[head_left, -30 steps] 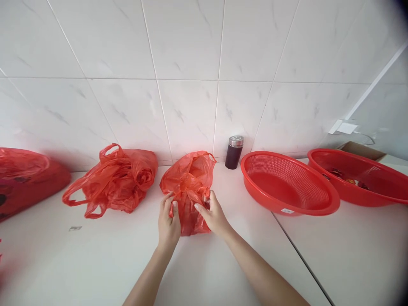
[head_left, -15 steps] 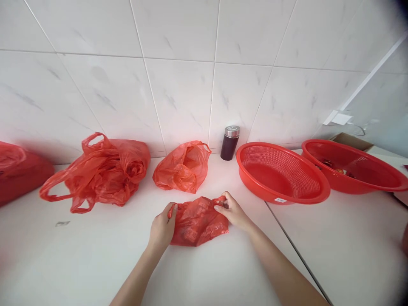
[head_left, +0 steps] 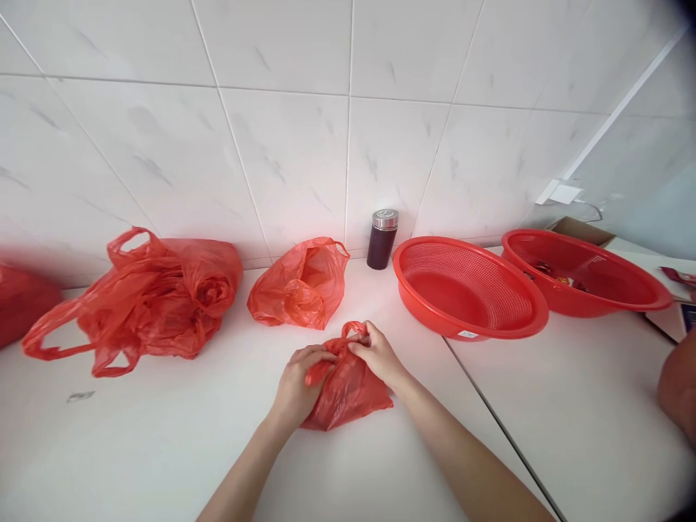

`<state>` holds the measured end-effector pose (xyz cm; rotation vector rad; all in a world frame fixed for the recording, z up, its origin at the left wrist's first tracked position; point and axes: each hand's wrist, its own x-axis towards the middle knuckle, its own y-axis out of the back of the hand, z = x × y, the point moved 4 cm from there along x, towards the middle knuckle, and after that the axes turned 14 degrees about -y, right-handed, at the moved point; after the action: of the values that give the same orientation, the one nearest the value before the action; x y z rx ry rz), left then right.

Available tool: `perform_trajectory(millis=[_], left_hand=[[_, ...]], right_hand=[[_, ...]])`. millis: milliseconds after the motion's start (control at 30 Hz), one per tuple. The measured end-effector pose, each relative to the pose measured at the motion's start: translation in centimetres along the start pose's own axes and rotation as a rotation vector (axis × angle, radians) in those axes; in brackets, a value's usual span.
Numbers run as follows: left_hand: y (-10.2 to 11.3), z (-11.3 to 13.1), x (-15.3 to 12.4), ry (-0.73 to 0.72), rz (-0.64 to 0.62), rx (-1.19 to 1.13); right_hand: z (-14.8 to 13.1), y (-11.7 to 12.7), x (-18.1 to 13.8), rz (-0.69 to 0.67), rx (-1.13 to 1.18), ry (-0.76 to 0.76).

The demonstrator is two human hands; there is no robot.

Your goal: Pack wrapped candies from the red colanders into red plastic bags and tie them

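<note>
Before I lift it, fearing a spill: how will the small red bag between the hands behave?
Likely floppy: the small red bag is thin, crumpled plastic bunched by the left hand and right hand. Probably light, since it lies rather flat. It should sag, not roll.

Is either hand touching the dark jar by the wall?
No, the left hand and the right hand both grip the small red bag, while the jar stands apart at the wall.

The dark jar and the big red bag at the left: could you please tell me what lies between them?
In the head view, a smaller red bag sits between the dark jar and the big red bag.
</note>
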<state>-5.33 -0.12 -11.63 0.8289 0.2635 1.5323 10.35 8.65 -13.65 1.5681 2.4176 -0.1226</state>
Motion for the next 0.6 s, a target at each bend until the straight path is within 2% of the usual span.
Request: perform_trajectory(millis=[133,233,333,500,600], left_hand=[[0.7,0.8,-0.3,-0.088,-0.062,-0.078],[0.6,1.3,-0.7,-0.096,-0.040,-0.129],[0.4,1.2,-1.1,-0.057,0.054,-0.163],[0.9,-0.4,-1.7,0.073,0.288,-0.149],[1.0,-0.8,-1.7,0.102,0.329,-0.150]], right_hand=[[-0.3,0.2,-0.4,-0.066,0.070,-0.015],[-0.8,0.1,-0.8,-0.052,0.055,-0.010],[-1.5,-0.1,-1.3,-0.043,-0.013,0.034],[-1.5,-0.4,-1.9,-0.202,0.030,0.069],[-1.1,-0.2,-1.9,-0.216,0.047,0.053]])
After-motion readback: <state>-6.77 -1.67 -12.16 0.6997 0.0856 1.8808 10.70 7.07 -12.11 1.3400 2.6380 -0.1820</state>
